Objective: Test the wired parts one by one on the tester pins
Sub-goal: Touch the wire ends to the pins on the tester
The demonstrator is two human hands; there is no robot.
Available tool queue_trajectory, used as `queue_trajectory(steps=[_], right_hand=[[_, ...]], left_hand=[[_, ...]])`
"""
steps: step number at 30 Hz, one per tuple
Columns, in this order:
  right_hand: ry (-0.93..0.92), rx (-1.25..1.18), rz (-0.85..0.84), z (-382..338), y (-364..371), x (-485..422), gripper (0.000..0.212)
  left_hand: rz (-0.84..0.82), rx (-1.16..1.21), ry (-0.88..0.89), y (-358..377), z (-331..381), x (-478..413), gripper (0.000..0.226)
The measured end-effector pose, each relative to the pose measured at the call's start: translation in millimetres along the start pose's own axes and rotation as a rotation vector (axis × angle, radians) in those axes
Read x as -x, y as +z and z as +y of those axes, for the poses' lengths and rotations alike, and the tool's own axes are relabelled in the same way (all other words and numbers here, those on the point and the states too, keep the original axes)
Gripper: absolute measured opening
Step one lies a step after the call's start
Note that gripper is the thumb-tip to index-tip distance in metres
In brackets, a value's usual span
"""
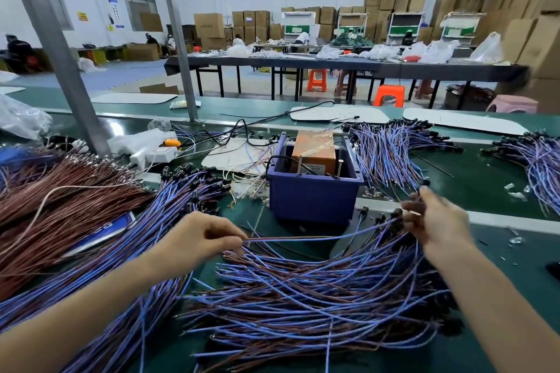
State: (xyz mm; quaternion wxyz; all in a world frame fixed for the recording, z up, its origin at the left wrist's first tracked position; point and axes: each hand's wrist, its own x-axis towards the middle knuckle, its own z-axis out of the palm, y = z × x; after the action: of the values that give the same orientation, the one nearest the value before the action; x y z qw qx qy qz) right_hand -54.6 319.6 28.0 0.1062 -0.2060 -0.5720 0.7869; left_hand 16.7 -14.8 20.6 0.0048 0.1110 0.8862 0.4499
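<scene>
A blue bin [312, 199] stands mid-table with an orange tester box [315, 151] inside; two metal pins [340, 168] rise at its front. My left hand [201, 236] pinches the bare ends of one blue-and-brown wired part [318, 237]. My right hand [433, 218] grips the same part's black-capped end, to the right of the bin and below the pins. The wire stretches between both hands above a big heap of like parts [318, 290].
More blue-wired bundles lie left [151, 236], behind the bin [391, 151] and far right [542, 160]. Brown wires [60, 199] pile at the left. A white power strip [151, 154] and black cables sit behind. A grey post [60, 51] rises at left.
</scene>
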Motion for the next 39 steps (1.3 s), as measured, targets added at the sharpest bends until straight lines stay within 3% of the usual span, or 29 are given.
queue_trajectory(steps=[2,4,5,6,8,10,12,15,17,26,39], right_hand=[[-0.133,0.353,-0.006,-5,-10,-5,0.029],[-0.374,1.007,0.012,-8,-12,-4,0.035],[-0.514,1.223,0.026,-10,-9,1,0.036],[-0.628,1.275,0.043,-12,-4,7,0.037],[-0.772,1.106,-0.052,-17,13,28,0.037],[-0.675,0.822,-0.384,-16,34,54,0.028],[-0.62,0.719,-0.621,-6,51,74,0.019],[-0.758,0.682,-0.533,9,62,79,0.011],[-0.722,0.627,-0.478,16,63,76,0.017],[-0.13,0.289,-0.223,33,64,42,0.025],[-0.109,0.201,-0.189,37,67,31,0.023]], left_hand=[[0.04,0.164,-0.033,-7,8,0,0.006],[0.055,0.365,-0.052,-10,21,-2,0.006],[0.039,0.443,-0.05,-10,29,-5,0.01],[0.017,0.503,-0.043,-8,38,-8,0.011],[-0.025,0.563,-0.039,0,55,-18,0.012],[-0.028,0.601,-0.068,13,69,-31,0.011],[-0.006,0.663,-0.127,27,76,-46,0.008],[0.008,0.804,-0.241,44,79,-61,0.005],[0.028,0.848,-0.27,52,75,-65,0.006],[0.157,0.832,-0.318,59,65,-93,0.009],[0.188,0.837,-0.349,60,56,-105,0.013]])
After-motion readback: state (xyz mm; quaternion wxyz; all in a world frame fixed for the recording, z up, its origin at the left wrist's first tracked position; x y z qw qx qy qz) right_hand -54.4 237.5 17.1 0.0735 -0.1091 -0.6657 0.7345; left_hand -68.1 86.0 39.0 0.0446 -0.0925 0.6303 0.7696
